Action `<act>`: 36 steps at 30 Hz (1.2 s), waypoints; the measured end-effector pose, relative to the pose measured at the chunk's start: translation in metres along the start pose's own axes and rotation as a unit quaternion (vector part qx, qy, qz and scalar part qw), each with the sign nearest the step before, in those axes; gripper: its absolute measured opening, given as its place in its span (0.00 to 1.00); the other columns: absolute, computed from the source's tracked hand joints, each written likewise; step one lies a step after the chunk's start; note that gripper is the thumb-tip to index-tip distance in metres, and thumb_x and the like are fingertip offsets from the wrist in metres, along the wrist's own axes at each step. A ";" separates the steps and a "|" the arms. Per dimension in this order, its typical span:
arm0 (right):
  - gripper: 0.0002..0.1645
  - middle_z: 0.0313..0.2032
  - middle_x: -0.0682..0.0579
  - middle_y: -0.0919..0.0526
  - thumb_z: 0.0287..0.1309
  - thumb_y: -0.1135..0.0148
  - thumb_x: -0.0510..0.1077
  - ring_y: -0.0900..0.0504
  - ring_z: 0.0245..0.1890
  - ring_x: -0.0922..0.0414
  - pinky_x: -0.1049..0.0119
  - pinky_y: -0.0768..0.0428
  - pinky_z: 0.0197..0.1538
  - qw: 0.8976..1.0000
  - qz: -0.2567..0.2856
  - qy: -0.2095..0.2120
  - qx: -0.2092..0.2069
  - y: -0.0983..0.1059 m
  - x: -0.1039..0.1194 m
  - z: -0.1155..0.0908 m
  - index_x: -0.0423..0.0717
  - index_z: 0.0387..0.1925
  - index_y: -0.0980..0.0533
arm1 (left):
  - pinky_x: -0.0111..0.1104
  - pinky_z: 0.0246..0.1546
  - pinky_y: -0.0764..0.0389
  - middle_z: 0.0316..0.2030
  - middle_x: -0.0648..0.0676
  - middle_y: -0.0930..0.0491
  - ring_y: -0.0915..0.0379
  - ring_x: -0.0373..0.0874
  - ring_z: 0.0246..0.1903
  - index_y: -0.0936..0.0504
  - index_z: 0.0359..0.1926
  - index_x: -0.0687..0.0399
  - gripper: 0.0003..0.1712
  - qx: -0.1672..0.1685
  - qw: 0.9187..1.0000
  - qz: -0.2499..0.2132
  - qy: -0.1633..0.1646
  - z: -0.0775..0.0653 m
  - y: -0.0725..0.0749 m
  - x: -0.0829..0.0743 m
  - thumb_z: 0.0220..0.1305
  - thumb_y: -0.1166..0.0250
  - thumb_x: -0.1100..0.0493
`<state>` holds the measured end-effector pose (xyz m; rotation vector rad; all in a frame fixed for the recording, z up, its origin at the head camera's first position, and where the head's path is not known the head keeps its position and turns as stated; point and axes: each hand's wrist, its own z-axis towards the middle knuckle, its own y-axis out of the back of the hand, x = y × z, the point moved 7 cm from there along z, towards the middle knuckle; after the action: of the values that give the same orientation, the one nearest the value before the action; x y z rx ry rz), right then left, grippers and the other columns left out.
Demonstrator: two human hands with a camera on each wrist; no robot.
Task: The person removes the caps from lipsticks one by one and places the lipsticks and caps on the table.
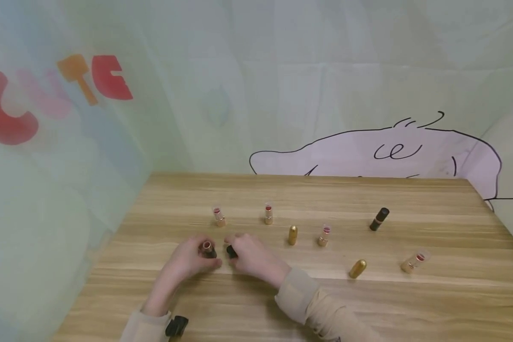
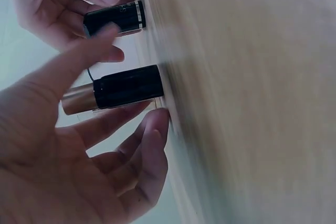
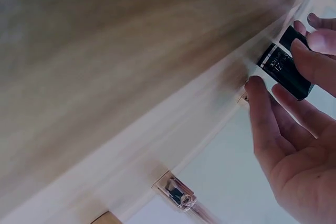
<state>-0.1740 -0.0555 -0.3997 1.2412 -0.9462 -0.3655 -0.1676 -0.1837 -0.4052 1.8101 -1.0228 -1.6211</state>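
Observation:
My left hand (image 1: pixel 192 256) is half curled around a black lipstick base (image 2: pixel 128 87) with a bare gold-coloured inner tube, upright on the table. In the left wrist view the thumb, blurred, lies apart from the base, while the other fingers stay close beside it. Just to the right, my right hand (image 1: pixel 250 256) holds a black lipstick cap (image 3: pixel 286 72) with a silver band and lettering, thumb on one side and fingers on the other. The cap's banded end is down at the tabletop. How firmly the fingers press it is partly hidden.
Clear-capped lipsticks (image 1: pixel 219 217) stand on the wooden table (image 1: pixel 175 190), several in all. Two gold bullet-shaped lipsticks (image 1: pixel 292 235) stand among them, and another black lipstick (image 1: pixel 379 219) is at the back right. A patterned cloth (image 1: pixel 282 95) hangs behind the table.

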 end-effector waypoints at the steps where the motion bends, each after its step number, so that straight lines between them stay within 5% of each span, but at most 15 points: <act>1: 0.26 0.42 0.49 0.16 0.50 0.31 0.39 0.19 0.39 0.59 0.72 0.21 0.41 1.000 -0.002 0.001 0.000 0.000 0.000 -0.001 0.43 0.53 0.25 | 0.39 0.37 0.23 0.39 0.55 0.18 0.25 0.45 0.36 0.20 0.46 0.60 0.29 -0.002 1.000 0.001 -0.001 -0.001 0.000 -0.001 0.43 0.23 0.52; 7: 0.22 0.41 0.52 0.17 0.51 0.30 0.44 0.20 0.41 0.58 0.69 0.21 0.45 1.000 -0.015 0.009 -0.003 0.003 -0.001 -0.004 0.45 0.49 0.24 | 0.38 0.38 0.23 0.44 0.57 0.20 0.24 0.46 0.39 0.23 0.55 0.62 0.39 -0.016 1.000 0.008 -0.006 -0.006 0.002 -0.005 0.49 0.28 0.40; 19: 0.26 0.49 0.52 0.17 0.51 0.36 0.35 0.22 0.47 0.56 0.64 0.23 0.54 0.997 -0.077 0.007 -0.016 0.018 0.002 -0.008 0.48 0.55 0.24 | 0.52 0.53 0.24 0.55 0.65 0.22 0.25 0.60 0.54 0.29 0.63 0.61 0.35 -0.054 0.996 -0.064 0.025 -0.016 0.019 -0.005 0.70 0.51 0.37; 27: 0.28 0.50 0.53 0.18 0.49 0.35 0.35 0.22 0.49 0.55 0.64 0.23 0.56 0.996 -0.080 -0.003 -0.040 0.032 0.000 -0.009 0.49 0.55 0.24 | 0.49 0.51 0.22 0.57 0.64 0.24 0.25 0.60 0.55 0.30 0.63 0.58 0.32 -0.080 0.992 -0.092 0.025 -0.014 0.036 -0.001 0.68 0.46 0.41; 36: 0.23 0.50 0.51 0.18 0.54 0.37 0.39 0.21 0.49 0.55 0.63 0.21 0.53 0.998 -0.039 -0.004 -0.044 0.049 -0.001 -0.004 0.48 0.54 0.23 | 0.45 0.48 0.20 0.58 0.64 0.25 0.26 0.59 0.55 0.31 0.64 0.59 0.30 -0.066 0.992 -0.106 -0.005 -0.003 0.043 -0.002 0.65 0.37 0.51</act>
<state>-0.1832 -0.0360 -0.3549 1.1985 -0.8808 -0.4698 -0.1736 -0.2083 -0.3699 1.8743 -0.7268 -1.7778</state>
